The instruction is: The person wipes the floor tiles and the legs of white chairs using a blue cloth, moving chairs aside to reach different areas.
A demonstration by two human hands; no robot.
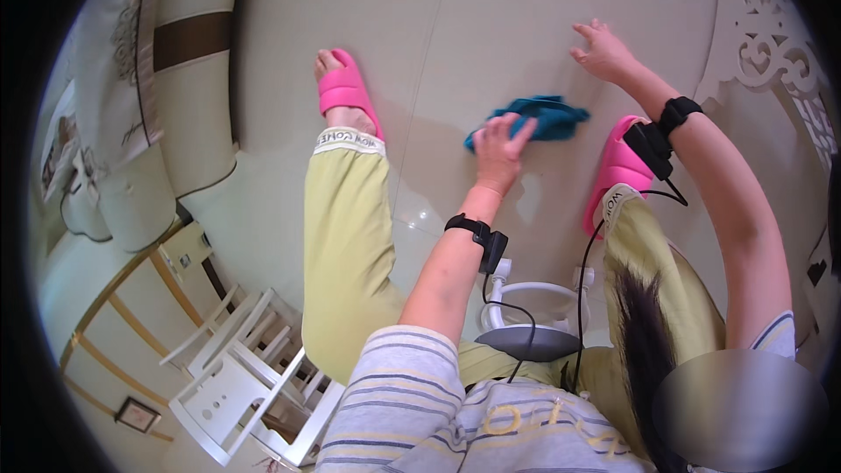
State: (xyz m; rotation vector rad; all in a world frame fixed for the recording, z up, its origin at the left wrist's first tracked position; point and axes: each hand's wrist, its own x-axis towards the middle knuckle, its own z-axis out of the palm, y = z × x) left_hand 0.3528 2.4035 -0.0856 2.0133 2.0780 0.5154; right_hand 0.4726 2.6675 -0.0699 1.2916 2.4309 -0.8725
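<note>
A teal cloth (552,119) lies crumpled on the glossy tiled floor (368,0) between my feet. My left hand (500,151) rests on the cloth's near left part, fingers spread over it; whether they grip it cannot be told. Up and to the right, my right hand (603,52) hovers above or near the floor, fingers apart, holding nothing. Both wrists wear black straps with small boxes and cables. A pink slipper (345,89) is on my left foot, and another pink slipper (621,164) is on my right foot.
Under me is a low round stool (529,341) with white legs and casters. A cream sofa (194,79) stands at the left, white chairs (230,387) at the lower left. White openwork carved panelling (759,46) is at the upper right. A black cable (585,282) runs beside my right leg.
</note>
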